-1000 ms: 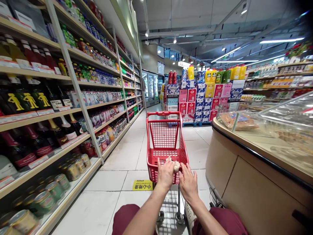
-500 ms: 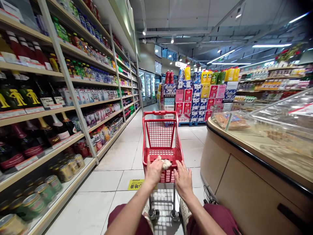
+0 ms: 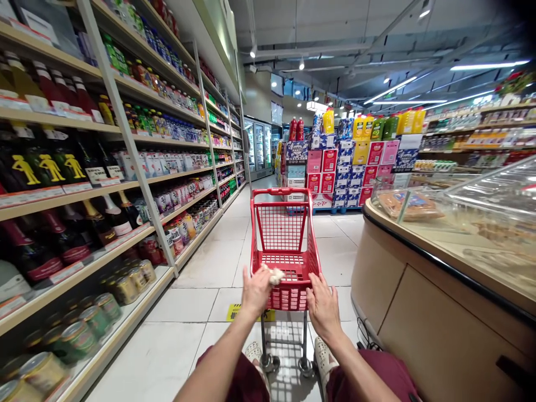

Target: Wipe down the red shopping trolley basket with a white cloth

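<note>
At the red cart (image 3: 288,299), our left hand (image 3: 256,293) grips the pale cloth (image 3: 276,276) rightward, toward our open right hand (image 3: 324,307).

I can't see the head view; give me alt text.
The left hand holds a whitish item, perhaps cloth, at the near rim of a red shopping cart; the right hand is at the rim's right corner. Drink shelves line the left; a display counter stands right.

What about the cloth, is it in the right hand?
No, the cloth is at the fingers of the left hand, apart from the right hand.
</note>
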Tool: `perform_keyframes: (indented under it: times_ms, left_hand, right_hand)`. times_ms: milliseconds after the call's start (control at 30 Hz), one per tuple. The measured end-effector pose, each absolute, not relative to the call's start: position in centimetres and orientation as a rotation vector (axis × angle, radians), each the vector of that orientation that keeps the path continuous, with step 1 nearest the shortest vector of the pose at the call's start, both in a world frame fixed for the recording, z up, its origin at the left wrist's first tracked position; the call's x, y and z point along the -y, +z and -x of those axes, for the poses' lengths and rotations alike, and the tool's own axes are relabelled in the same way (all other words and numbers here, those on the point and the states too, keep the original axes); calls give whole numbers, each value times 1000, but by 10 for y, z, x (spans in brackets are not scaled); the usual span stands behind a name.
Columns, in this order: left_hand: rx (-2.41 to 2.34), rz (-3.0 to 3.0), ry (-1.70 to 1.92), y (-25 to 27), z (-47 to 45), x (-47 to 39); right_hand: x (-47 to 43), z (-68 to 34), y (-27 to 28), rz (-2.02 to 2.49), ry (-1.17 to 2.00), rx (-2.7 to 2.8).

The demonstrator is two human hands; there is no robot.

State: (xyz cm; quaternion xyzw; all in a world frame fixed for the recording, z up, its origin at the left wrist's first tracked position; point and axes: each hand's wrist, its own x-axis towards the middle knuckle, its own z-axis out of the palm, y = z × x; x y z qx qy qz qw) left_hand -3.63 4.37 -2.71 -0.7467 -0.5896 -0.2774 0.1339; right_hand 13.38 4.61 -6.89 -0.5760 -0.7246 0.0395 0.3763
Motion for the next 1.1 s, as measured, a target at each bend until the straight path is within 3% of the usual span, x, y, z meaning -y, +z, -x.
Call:
perform_keyframes:
  times_ms: [633, 833, 1100]
  left_hand:
    - [1484, 2168, -805, -48, 29, -52]
    - [1631, 2079, -794, -36, 61, -47]
    - [1456, 2179, -759, -46, 26, -52]
  right_hand:
    - [-41, -116, -65, 1337, -45, 1974]
    - [-40, -120, -67, 1394, -5, 1980]
    - [-41, -120, -67, 1417, -50, 2031]
